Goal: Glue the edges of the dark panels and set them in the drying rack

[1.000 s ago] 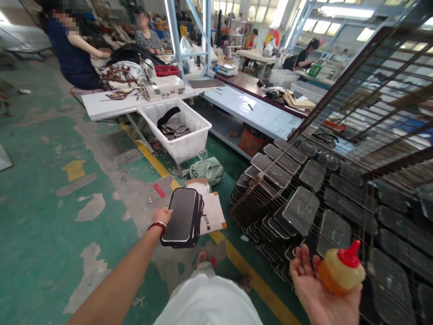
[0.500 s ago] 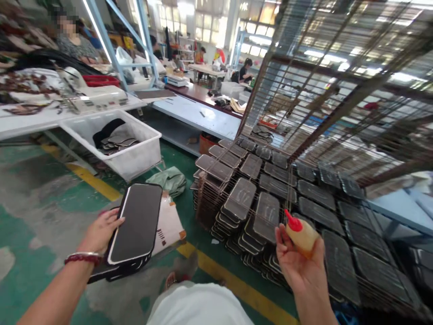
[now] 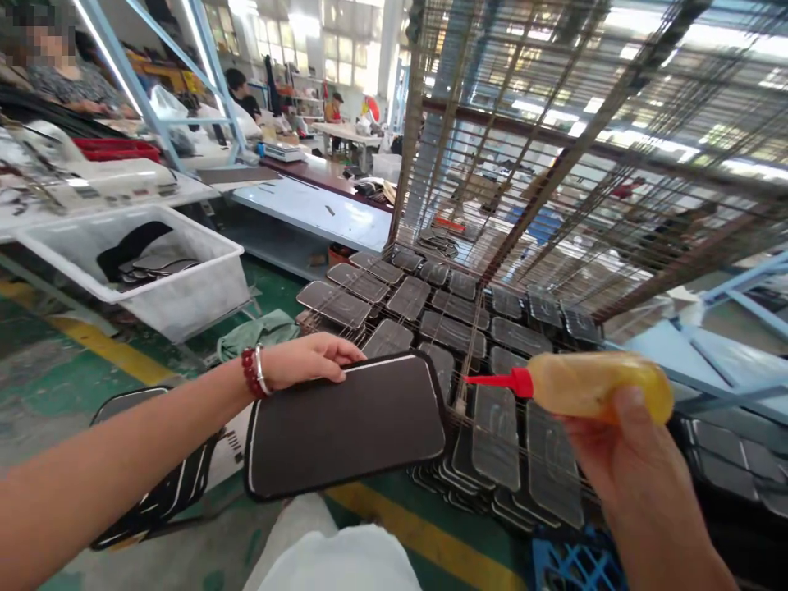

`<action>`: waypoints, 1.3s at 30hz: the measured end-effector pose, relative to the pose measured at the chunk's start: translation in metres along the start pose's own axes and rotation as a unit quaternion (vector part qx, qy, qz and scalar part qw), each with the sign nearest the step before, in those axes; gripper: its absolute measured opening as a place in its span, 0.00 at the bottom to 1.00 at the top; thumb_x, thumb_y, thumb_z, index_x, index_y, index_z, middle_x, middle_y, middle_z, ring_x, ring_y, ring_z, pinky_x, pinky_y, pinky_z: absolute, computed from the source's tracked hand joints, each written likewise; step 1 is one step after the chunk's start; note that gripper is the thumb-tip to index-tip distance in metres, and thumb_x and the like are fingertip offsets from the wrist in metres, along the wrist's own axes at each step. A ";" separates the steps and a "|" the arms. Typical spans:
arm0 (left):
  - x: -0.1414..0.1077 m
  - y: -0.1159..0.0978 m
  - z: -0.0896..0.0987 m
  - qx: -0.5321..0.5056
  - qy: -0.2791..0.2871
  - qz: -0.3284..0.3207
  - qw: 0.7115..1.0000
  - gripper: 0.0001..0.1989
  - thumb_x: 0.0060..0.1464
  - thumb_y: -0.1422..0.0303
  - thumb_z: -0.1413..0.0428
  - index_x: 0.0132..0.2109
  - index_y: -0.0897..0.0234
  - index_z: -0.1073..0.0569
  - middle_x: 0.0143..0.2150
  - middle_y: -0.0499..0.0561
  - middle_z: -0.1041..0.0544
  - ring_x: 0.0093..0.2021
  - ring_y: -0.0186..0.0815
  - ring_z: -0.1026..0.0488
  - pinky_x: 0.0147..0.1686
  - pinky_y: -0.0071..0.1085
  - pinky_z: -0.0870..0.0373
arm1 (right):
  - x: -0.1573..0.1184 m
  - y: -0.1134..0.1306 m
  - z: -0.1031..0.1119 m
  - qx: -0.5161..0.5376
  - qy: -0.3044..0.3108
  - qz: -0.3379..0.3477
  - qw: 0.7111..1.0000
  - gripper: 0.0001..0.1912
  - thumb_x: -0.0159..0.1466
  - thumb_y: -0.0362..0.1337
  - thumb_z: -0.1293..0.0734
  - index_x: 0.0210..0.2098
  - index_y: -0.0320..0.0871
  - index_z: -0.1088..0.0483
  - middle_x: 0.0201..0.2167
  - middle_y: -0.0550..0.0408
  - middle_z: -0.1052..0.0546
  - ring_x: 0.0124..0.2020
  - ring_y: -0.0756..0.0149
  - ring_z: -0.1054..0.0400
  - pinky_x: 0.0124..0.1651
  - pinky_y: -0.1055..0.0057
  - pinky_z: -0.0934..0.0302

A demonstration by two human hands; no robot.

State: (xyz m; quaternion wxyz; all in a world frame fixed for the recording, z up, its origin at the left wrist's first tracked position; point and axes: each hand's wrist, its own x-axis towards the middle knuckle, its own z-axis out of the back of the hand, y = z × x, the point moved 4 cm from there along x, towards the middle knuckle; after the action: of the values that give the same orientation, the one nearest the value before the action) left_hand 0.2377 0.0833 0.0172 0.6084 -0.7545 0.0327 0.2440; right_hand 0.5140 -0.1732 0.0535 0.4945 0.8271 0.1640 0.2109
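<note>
My left hand (image 3: 311,361) grips the top edge of a flat black panel (image 3: 350,423) with rounded corners and a pale line along its border. The panel hangs tilted in front of me, above my lap. In my right hand (image 3: 634,460) is a squeeze bottle (image 3: 597,386) of yellowish liquid with a red nozzle. The bottle lies nearly level, its tip pointing left towards the panel's right end but apart from it. Below my left forearm, a pile of similar black panels (image 3: 185,484) rests on a carton (image 3: 237,439).
Stacked dark panels (image 3: 496,427) lie on wire racks at the right, with a raised wire grid (image 3: 523,164) above. A white bin (image 3: 178,304) holds black pieces at left. A blue crate (image 3: 575,566) sits low at right. People sit at tables behind.
My left hand has lifted a panel off the pile and carried it right. My right hand has raised the bottle and turned its nozzle to the left. The view has swung rightward.
</note>
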 end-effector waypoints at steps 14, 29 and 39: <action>0.054 -0.067 0.007 0.163 0.220 0.052 0.960 0.17 0.44 0.76 0.42 0.45 0.66 0.22 0.34 0.48 0.18 0.32 0.35 0.22 0.32 0.24 0.27 | 0.020 0.013 -0.050 -0.085 0.053 0.010 0.995 0.25 0.52 0.43 0.22 0.48 0.44 0.26 0.42 0.49 0.23 0.40 0.51 0.25 0.40 0.59 0.25; 0.076 -0.088 0.046 0.150 0.222 0.071 0.961 0.18 0.41 0.78 0.41 0.43 0.66 0.20 0.33 0.50 0.18 0.30 0.36 0.23 0.28 0.24 0.29 | 0.031 -0.005 -0.067 -0.113 0.058 -0.007 0.992 0.26 0.56 0.42 0.25 0.52 0.43 0.29 0.44 0.41 0.23 0.43 0.47 0.25 0.43 0.56 0.27; 0.076 -0.082 0.057 0.082 0.180 0.079 0.977 0.17 0.38 0.79 0.39 0.40 0.69 0.19 0.32 0.55 0.18 0.29 0.42 0.21 0.29 0.30 0.25 | 0.009 0.002 -0.072 -0.104 0.106 -0.013 0.989 0.28 0.56 0.43 0.26 0.53 0.43 0.32 0.43 0.36 0.23 0.42 0.46 0.25 0.39 0.57 0.27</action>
State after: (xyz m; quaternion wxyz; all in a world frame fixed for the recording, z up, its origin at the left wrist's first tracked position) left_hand 0.3135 0.1768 0.0521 0.6311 -0.7287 0.2207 0.1482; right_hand 0.4852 -0.1158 0.0878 0.5604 0.7421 0.2029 0.3066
